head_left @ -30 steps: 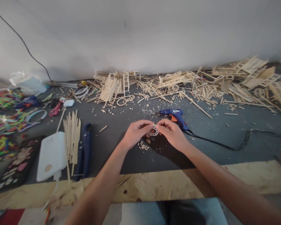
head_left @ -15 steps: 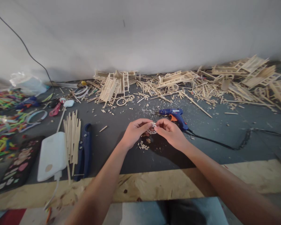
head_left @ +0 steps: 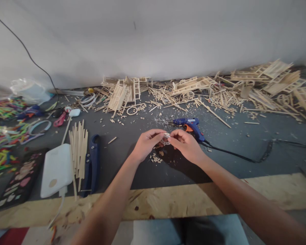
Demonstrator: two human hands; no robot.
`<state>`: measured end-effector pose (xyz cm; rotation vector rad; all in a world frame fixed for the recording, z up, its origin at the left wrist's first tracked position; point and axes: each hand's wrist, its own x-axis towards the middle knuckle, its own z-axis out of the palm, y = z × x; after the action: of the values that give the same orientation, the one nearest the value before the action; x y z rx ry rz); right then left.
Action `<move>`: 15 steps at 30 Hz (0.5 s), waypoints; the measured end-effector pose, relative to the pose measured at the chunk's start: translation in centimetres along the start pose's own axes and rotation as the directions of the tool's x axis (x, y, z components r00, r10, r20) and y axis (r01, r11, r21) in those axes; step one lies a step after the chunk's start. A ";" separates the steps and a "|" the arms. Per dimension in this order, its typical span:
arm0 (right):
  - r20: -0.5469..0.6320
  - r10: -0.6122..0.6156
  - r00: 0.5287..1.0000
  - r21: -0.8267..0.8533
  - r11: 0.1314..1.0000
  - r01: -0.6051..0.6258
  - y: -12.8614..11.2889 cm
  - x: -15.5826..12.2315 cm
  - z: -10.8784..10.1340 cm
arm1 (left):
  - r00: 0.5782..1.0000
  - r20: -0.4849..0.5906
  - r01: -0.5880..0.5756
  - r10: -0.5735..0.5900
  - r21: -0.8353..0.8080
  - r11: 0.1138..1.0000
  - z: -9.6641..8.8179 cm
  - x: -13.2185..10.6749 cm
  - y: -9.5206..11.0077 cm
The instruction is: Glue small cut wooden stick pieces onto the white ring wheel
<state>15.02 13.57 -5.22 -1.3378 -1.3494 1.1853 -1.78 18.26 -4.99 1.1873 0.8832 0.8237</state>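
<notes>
Between my hands, above the dark work surface, is a small pale ring (head_left: 165,142) that carries short bits along its upper edge. My left hand (head_left: 149,143) pinches its left side between thumb and fingers. From the right, my right hand (head_left: 183,144) closes thumb and fingertips at its upper right edge; whether a small piece is in that pinch is hidden. Short cut stick pieces (head_left: 156,158) lie scattered just below the ring. A blue glue gun (head_left: 190,125) with an orange trigger rests on its side just beyond my right hand.
Stick-built frames (head_left: 119,95) and loose sticks line the wall. To the left are a blue cutter (head_left: 93,166), a bundle of sticks (head_left: 78,149), a white power bank (head_left: 56,170), a patterned dark case (head_left: 22,177) and colourful strips (head_left: 2,136). The glue gun's black cord (head_left: 234,157) runs right.
Both hands stay almost in place. The ring seems slightly turned between my fingers, with the pale bits at its top edge showing a little more plainly.
</notes>
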 end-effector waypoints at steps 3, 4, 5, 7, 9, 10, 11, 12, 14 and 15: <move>0.005 0.005 1.000 0.007 1.000 -0.005 0.1 0.0 0.0 | 1.000 0.003 -0.007 0.007 -0.001 1.000 0.0 0.0 0.0; 0.007 0.004 1.000 0.008 1.000 -0.004 0.1 0.0 0.0 | 1.000 0.003 -0.007 0.007 0.002 1.000 0.0 0.0 0.0; 0.009 0.001 1.000 0.009 1.000 -0.001 0.1 0.0 0.0 | 1.000 0.004 -0.007 0.007 0.006 1.000 0.0 0.0 0.0; 0.014 -0.006 1.000 0.013 1.000 0.006 0.1 0.0 -0.1 | 1.000 0.009 -0.004 0.004 0.016 1.000 0.0 0.0 0.0; 0.016 -0.008 1.000 0.027 1.000 0.008 0.1 0.0 -0.1 | 1.000 0.009 0.003 -0.003 0.012 1.000 0.0 0.0 0.0; 0.015 -0.008 1.000 0.036 0.999 0.007 0.1 0.0 -0.1 | 1.000 0.006 0.007 -0.007 0.002 1.000 0.0 0.0 0.0; 0.011 -0.007 1.000 0.047 0.999 0.007 0.1 0.0 -0.1 | 1.000 0.003 0.010 -0.010 -0.010 1.000 0.0 0.0 0.1; 0.005 -0.007 1.000 0.059 0.998 0.007 0.1 0.0 -0.1 | 1.000 0.000 0.012 -0.012 -0.023 1.000 0.0 0.0 0.1; -0.004 -0.011 1.000 0.083 0.996 0.011 -0.1 0.1 -0.1 | 1.000 0.008 0.008 -0.008 -0.033 0.999 0.0 0.0 0.1; -0.003 -0.012 1.000 0.091 0.996 0.013 -0.2 0.1 -0.1 | 1.000 0.015 0.005 -0.005 -0.028 1.000 0.0 0.0 0.1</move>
<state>15.06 13.66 -5.00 -1.2645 -1.2848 1.2214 -1.74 18.28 -4.91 1.1653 0.8598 0.8201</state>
